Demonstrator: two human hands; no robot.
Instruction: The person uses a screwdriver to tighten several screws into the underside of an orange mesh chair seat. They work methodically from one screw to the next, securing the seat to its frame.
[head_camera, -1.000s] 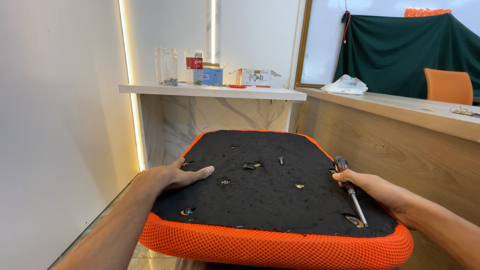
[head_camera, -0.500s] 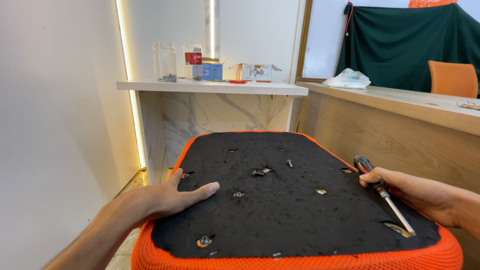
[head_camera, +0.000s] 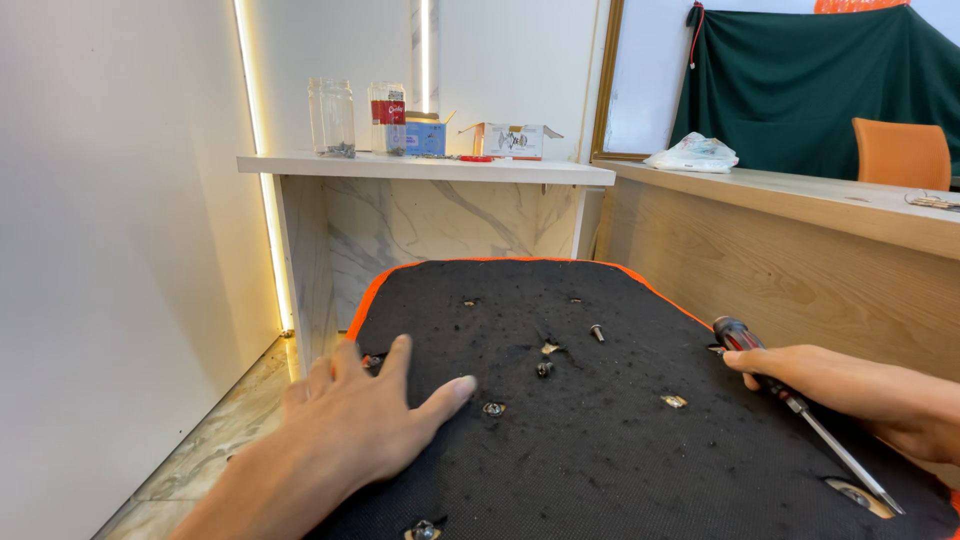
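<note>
Black seat underside (head_camera: 620, 450), screwdriver (head_camera: 800, 410) lying lower right.
Right hand (head_camera: 840, 385) grips it, shaft slanting toward the lower-right corner; left hand (head_camera: 350, 430) lies flat, empty, lower left.

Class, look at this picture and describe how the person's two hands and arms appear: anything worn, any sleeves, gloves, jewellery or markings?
Both the left hand and the right hand are bare, with no gloves. No rings show on the fingers, and no watch or bracelet on either wrist. The forearms are uncovered as far as the picture's edge, so no sleeves appear. The left thumbnail is short and plain. No markings can be seen.
</note>
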